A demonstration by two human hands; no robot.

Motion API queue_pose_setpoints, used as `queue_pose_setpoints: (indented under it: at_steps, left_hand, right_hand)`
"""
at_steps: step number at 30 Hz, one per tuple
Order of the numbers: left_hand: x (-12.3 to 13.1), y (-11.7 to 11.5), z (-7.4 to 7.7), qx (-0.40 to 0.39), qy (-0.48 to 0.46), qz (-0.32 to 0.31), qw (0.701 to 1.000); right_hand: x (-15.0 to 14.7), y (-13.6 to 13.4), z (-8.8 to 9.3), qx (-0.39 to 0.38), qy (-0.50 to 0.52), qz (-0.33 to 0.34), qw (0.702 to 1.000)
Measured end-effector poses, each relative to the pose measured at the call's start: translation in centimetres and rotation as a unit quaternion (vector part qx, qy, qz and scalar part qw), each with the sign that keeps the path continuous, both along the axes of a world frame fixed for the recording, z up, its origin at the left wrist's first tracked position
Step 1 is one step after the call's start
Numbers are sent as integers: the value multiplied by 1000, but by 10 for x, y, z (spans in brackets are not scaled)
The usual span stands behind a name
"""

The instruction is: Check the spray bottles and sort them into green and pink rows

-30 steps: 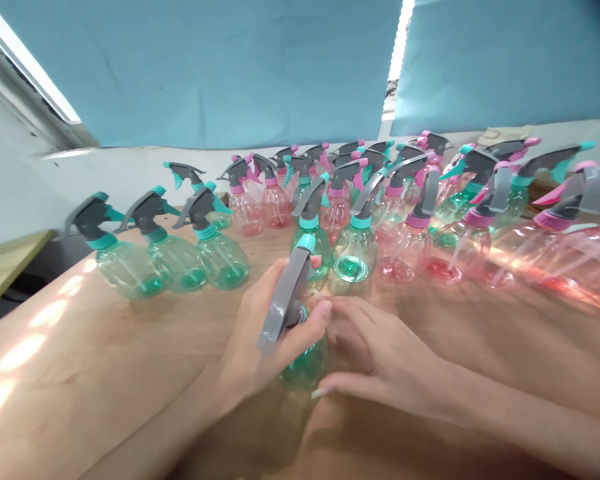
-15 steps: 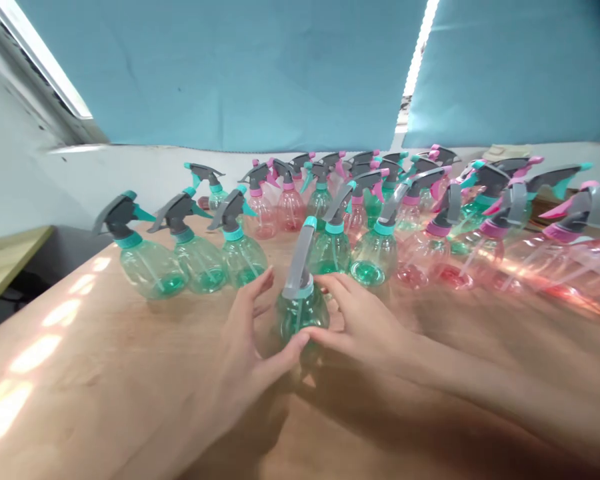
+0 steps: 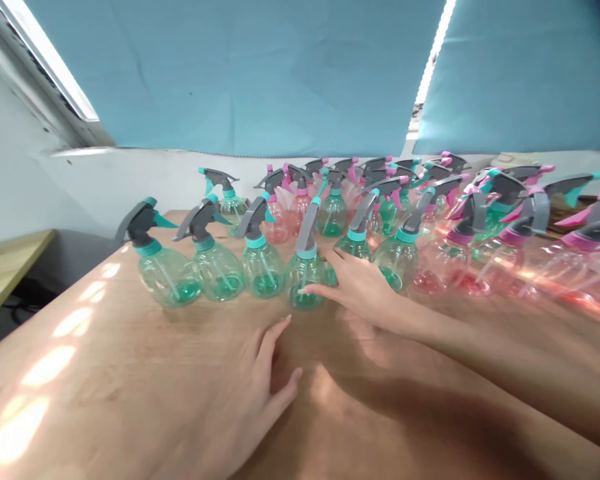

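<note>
A clear green spray bottle (image 3: 306, 270) with a grey trigger head stands upright on the wooden table (image 3: 105, 373), fourth in a front row of green bottles. My right hand (image 3: 357, 287) rests against its right side, thumb on the bottle's front, fingers loosely curved round it. My left hand (image 3: 260, 380) lies flat on the table nearer to me, fingers spread, holding nothing, a short way below the bottle.
Three more green spray bottles (image 3: 207, 263) stand left of it in the row. Behind and to the right stand several green and pink spray bottles (image 3: 460, 253), crowded together. A blue curtain (image 3: 260, 73) hangs behind. A second table edge (image 3: 10, 257) shows at the far left.
The bottle went from both hands near me to a spot away from me, at the end of the front row. My left hand let go and drew back onto the table; my right still touches it.
</note>
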State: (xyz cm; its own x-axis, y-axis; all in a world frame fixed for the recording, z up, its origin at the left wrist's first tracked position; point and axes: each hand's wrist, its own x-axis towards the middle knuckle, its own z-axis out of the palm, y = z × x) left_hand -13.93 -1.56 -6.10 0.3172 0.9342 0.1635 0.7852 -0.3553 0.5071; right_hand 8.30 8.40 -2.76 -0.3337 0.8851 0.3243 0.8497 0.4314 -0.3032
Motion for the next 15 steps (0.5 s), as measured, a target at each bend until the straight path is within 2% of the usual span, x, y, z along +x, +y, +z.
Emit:
queue_pose_setpoints:
  at_steps: [3,7,11,15]
  left_hand:
    - [4,1,-1,-28,30,-17,999]
    - [8,2,6,-27,81,-47,995]
    - [7,6,8,-9,77,-62,995]
    - [5,12,10,-20,75,-51,996]
  right_hand:
    - [-2,3,2,-19,-8,-10,1000]
    - [-3,5,7,-36,-20,-23,999]
    - [-4,6,11,-42,-8,-25,999]
    - [-6,7,15,-54,-10,-35,998]
